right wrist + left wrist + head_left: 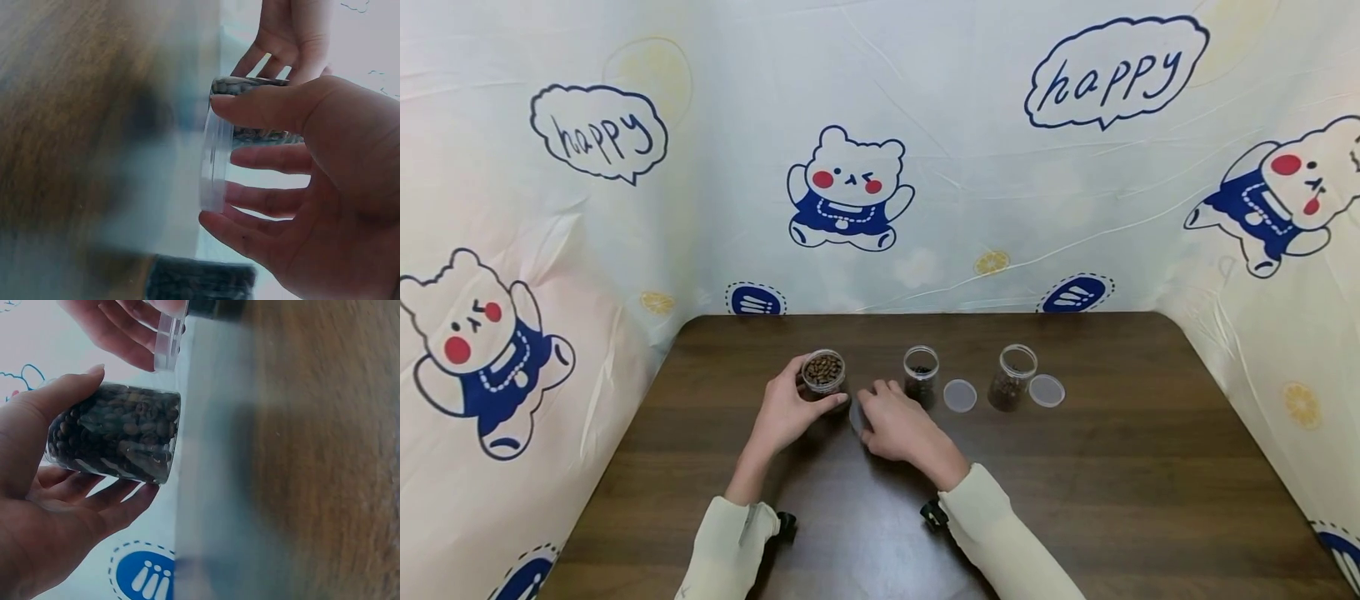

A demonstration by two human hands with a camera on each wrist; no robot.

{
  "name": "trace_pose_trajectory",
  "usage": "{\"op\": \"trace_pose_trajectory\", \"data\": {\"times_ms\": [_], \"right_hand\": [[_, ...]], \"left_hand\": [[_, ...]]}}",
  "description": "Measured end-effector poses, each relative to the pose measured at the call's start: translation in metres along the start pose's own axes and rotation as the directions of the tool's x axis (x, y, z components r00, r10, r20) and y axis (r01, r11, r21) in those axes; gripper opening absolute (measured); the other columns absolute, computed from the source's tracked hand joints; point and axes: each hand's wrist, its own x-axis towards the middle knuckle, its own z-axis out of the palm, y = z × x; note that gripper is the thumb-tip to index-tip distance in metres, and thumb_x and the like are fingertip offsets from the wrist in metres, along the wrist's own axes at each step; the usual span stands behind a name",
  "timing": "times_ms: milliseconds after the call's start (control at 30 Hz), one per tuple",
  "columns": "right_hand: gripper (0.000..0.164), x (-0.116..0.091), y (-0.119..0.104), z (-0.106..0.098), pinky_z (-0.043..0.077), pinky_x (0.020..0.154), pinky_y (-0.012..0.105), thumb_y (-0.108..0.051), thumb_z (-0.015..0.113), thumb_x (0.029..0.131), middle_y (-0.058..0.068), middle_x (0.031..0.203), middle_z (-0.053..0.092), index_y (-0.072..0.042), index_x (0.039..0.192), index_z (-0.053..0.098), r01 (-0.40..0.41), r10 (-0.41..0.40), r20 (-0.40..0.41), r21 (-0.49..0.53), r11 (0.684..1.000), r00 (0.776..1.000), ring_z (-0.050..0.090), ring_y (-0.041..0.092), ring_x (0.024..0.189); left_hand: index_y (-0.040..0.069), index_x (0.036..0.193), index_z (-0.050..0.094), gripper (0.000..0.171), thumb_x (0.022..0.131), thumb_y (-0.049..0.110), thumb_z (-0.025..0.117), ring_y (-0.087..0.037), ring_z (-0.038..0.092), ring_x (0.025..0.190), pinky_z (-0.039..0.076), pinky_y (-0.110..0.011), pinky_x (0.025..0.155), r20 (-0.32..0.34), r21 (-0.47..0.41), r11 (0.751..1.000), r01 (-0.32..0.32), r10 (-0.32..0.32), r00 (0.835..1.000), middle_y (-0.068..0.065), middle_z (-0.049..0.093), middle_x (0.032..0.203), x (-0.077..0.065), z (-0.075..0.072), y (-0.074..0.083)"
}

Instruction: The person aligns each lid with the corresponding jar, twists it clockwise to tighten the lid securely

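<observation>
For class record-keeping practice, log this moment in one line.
left hand: holds open bean jar | right hand: grips lid beside it | nearby: open middle jar, second lid, open right jar, third lid

A pale cloth (962, 100) printed with cartoon bears (842, 212) hangs behind the brown table (1150, 483).

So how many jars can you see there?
3: the left jar, held in the person's left hand; the middle jar, just beyond the right hand; and the right jar, beside a lid.
</observation>
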Motion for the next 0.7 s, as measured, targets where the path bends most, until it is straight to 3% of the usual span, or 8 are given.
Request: {"op": "trace_pose_trajectory", "data": {"times_ms": [367,700], "right_hand": [[0.052,-0.031,0.006,-0.019,0.056,0.093,0.042,-0.034,0.077,0.095,0.011,0.122,0.065,-0.01,0.139,0.063,0.064,-0.066,-0.055,-0.034,0.997,0.996,0.057,0.027,0.11],[0.054,-0.064,0.019,-0.032,0.057,0.086,0.043,-0.031,0.079,0.093,0.012,0.129,0.064,-0.009,0.14,0.063,0.046,-0.047,-0.115,-0.013,0.999,0.992,0.058,0.028,0.112]], "left_hand": [[0.014,0.148,0.053,0.08,0.082,0.036,0.092,-0.028,0.069,0.121,0.061,-0.047,0.096,0.0,-0.003,0.998,-0.058,0.058,0.998,-0.011,0.068,0.134,-0.01,0.0,0.024],[0.015,0.145,0.055,0.077,0.081,0.033,0.093,-0.024,0.069,0.12,0.059,-0.048,0.099,0.06,-0.043,0.995,-0.089,0.091,0.994,-0.008,0.07,0.133,-0.024,0.006,0.047]]}}
